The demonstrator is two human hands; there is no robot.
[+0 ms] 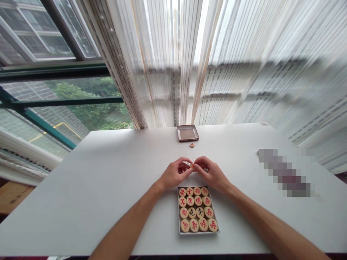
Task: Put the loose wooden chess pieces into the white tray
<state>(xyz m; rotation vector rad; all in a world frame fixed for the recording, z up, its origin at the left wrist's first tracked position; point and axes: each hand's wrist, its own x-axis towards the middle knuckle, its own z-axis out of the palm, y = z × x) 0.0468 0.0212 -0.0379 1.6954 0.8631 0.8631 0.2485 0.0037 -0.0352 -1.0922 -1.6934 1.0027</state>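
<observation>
Both hands meet over the white table, just beyond a box of Chinese chess pieces. Between their fingertips is one round xiangqi piece [192,166] with a red mark. My left hand [177,171] pinches it from the left, and my right hand [208,169] grips its right side. The open box [199,233] lies nearer to me, filled with rows of round wooden pieces; most characters are red, while two pieces [192,212] [200,212] show black ones. Farther off, a single loose piece [192,145] rests on the table in front of an open brown-rimmed lid [188,133].
The white table [108,187] reaches back to striped sheer curtains [168,72]. On its right side lies a long pixelated object [284,175] that I cannot make out. A window [89,97] stands at the left, with a cardboard box [13,196] below it.
</observation>
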